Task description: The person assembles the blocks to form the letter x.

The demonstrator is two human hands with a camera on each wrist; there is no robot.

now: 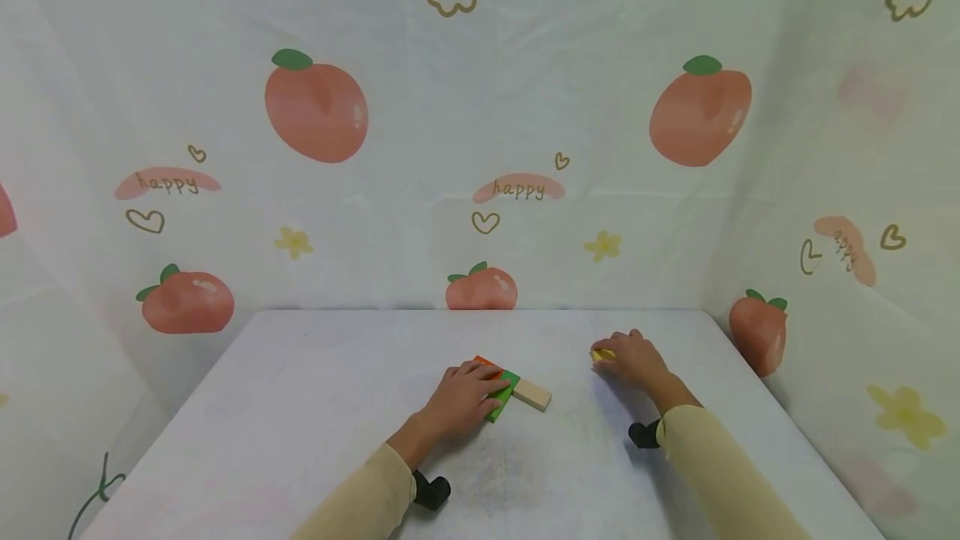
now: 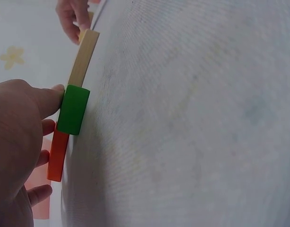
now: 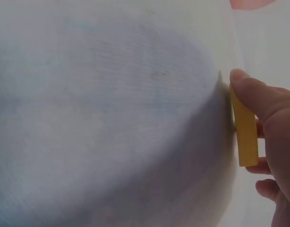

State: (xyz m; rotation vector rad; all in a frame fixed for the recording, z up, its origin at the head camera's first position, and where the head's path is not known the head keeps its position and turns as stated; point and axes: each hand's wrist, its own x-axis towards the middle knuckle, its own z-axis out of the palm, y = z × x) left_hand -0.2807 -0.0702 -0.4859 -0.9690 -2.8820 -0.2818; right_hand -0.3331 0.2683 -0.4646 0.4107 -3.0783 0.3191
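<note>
My left hand [image 1: 459,398] rests on a green block [image 2: 74,110] and an orange block [image 2: 57,156] lying on the table. Its thumb touches the green block, and its relaxed fingers spread over the orange one, partly hiding both in the head view. A plain wooden block [image 1: 533,395] lies against the green block's right side, so the three form a joined row. Farther right, my right hand [image 1: 636,359] pinches a yellow block [image 3: 246,130] between thumb and fingers, low over the table.
The white table [image 1: 337,407] reaches back to a white curtain [image 1: 480,90] printed with fruit, hearts and flowers. Black wrist mounts [image 1: 432,492] sit at both sleeves. A dark green cord [image 1: 101,486] hangs beyond the table's left edge.
</note>
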